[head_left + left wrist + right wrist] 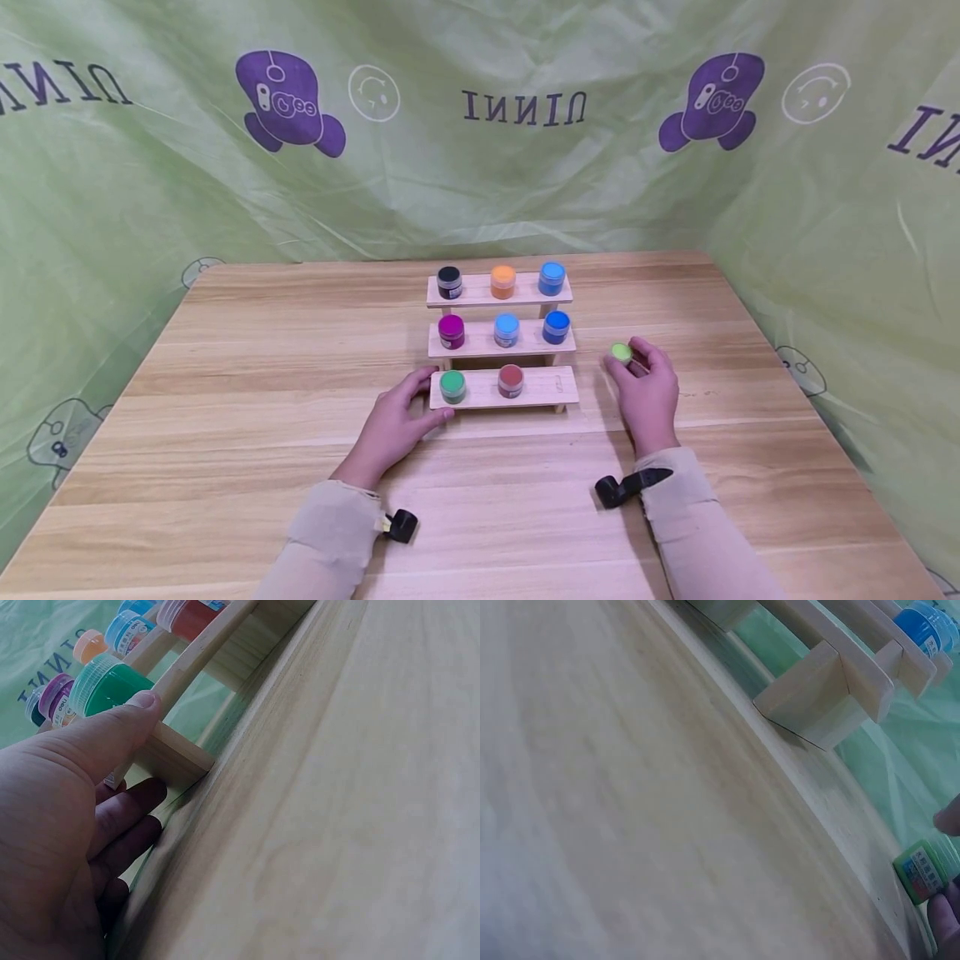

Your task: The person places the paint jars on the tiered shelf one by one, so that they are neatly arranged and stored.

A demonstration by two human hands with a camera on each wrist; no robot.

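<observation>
My left hand point(392, 429) holds the left end of the lowest step of a wooden display rack point(543, 388), thumb at the front edge beside a green paint jar point(453, 387). In the left wrist view the thumb point(124, 724) lies along the board, fingers curled by its end. To the right of the rack, my right hand point(648, 396) pinches a light green paint jar point(621, 353) between thumb and fingers. In the right wrist view this labelled jar point(922, 874) is tilted, partly cut off by the frame. A brown-red paint jar point(511, 381) stands mid-step.
On the middle step stand a purple jar point(452, 331), a light blue jar point(506, 329) and a dark blue jar point(557, 327). The top step bears a black jar point(449, 282), an orange jar point(503, 282) and a blue jar point(551, 278). Green printed cloth point(480, 192) surrounds the wooden table point(225, 400).
</observation>
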